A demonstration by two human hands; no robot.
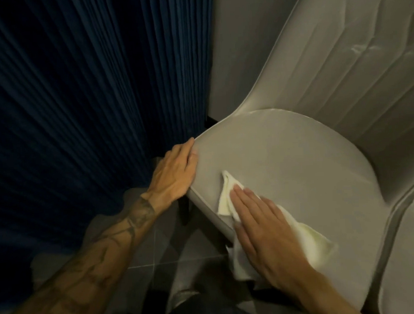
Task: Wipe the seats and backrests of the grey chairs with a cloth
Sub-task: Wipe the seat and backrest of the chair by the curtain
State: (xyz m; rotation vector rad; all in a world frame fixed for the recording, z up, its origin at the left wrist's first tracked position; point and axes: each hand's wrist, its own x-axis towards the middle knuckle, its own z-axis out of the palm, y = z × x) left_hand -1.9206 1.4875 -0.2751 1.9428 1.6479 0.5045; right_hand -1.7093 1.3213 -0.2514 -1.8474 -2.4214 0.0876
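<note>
A grey chair fills the right half of the view, its rounded seat (296,162) below a ribbed backrest (353,62). A pale cream cloth (224,198) lies on the seat's front left part. My right hand (263,230) presses flat on the cloth with straight fingers, and cloth shows on both sides of it. My left hand (175,170) rests on the seat's left edge, fingers lying along the rim and the thumb on top.
A dark blue pleated curtain (91,90) hangs close along the chair's left side. A second grey chair (409,254) stands at the lower right, touching the first. Dark tiled floor (181,248) shows below, with a black chair leg (184,210).
</note>
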